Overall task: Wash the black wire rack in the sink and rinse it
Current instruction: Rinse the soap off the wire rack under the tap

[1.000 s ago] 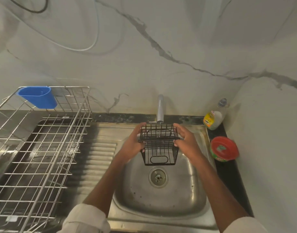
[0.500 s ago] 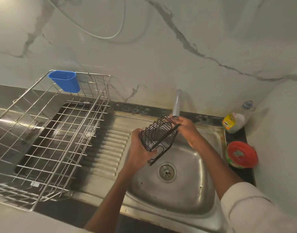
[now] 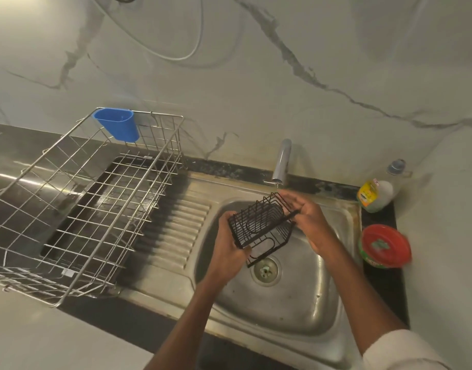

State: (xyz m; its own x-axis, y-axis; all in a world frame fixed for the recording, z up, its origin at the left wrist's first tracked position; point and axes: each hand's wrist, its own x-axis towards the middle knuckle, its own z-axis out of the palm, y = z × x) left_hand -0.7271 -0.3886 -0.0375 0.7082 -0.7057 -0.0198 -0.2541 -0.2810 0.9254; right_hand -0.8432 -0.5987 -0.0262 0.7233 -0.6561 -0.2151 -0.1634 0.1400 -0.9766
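While both hands grip it, black wire rack (image 3: 259, 225) tilted over sink (image 3: 296, 311)

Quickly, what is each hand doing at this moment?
Left hand: holds the black wire rack at its lower left end.
Right hand: holds the rack's upper right end.

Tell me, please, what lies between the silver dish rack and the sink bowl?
In the head view, only the ribbed steel drainboard lies between the dish rack and the sink bowl; nothing stands on that strip.

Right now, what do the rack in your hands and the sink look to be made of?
Black wire rack: thin metal wire, apparently matte black coated; no shine.
Sink: likely stainless steel, brushed and water-spotted, with dull grey reflections.
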